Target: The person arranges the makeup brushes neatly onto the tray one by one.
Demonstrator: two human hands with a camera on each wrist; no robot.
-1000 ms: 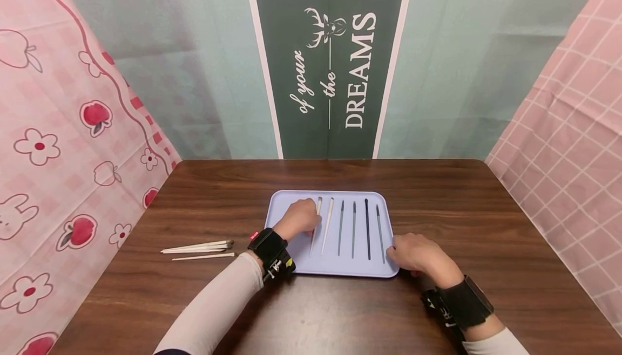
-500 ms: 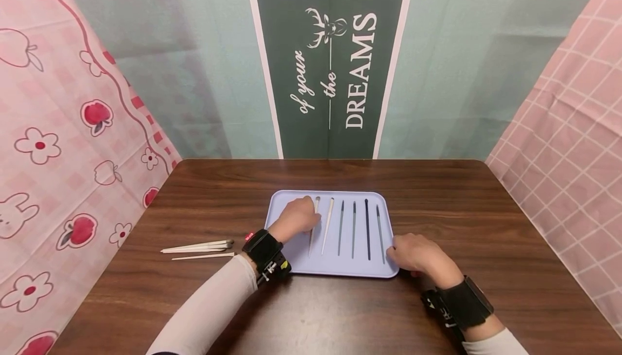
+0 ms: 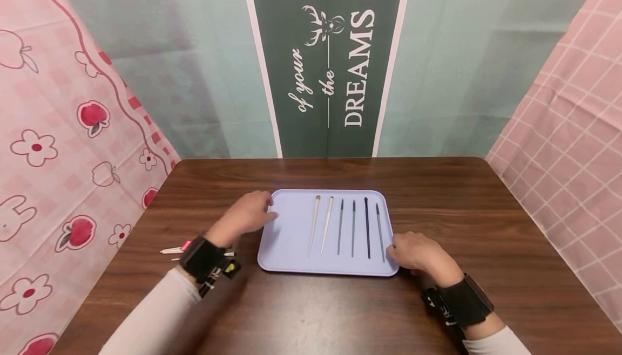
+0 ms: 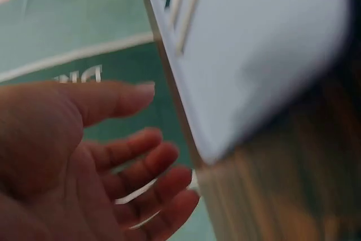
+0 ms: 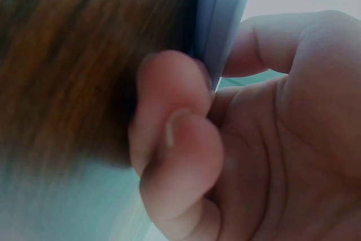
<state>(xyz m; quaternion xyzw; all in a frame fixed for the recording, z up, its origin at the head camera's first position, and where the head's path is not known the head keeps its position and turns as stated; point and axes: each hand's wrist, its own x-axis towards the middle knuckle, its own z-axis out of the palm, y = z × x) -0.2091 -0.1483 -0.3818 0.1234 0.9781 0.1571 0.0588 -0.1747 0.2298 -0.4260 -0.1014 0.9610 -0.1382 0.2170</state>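
A pale lilac tray (image 3: 286, 247) lies on the table with a row of slim makeup brushes. Two have cream handles; the leftmost brush (image 3: 314, 225) is one of them. To their right are grey-blue brushes (image 3: 353, 231) and a black brush (image 3: 367, 231). My left hand (image 3: 247, 213) is by the tray's upper left corner, holding nothing. In the left wrist view its fingers (image 4: 161, 165) are spread and loosely bent, apart from the tray. My right hand (image 3: 417, 251) grips the tray's right edge; the right wrist view has the rim (image 5: 225, 15) between thumb and curled fingers.
More cream-handled brushes (image 3: 170, 250) lie on the wooden table (image 3: 311, 312) left of the tray, partly hidden by my left wrist. A green and teal cloth (image 3: 330, 139) hangs behind the table, with pink cloths (image 3: 573, 144) at both sides.
My left hand has let go of the leftmost cream brush, which now lies on the tray, and has moved left to the tray's edge. The right hand stays on the rim.
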